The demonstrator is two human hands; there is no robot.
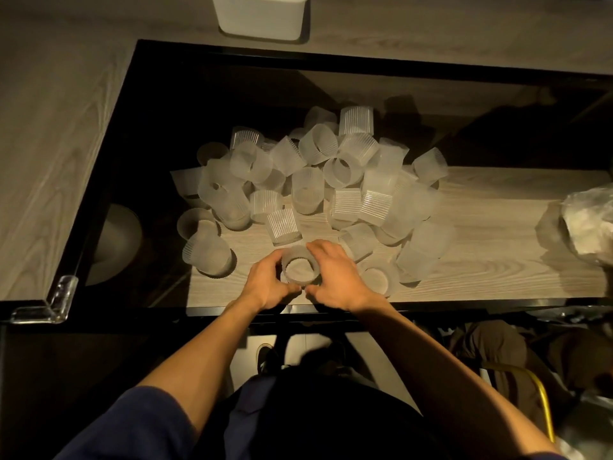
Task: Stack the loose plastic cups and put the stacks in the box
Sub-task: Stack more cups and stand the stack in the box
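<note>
My left hand (270,286) and right hand (335,281) clasp one empty frosted ribbed plastic cup (300,277); white rectangular box (260,19) upper centre, interior unseen.

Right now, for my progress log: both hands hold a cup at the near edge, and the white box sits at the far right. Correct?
In the head view the white box stands beyond the cup pile, not at the right; left hand and right hand do hold the cup at the near edge.

Two hands, left hand (269,284) and right hand (335,279) | one cup (293,252) between them | heap of cups (306,190): over two dozen, too overlapped to tally | one box (260,18) | one plastic bag (584,224)
</note>
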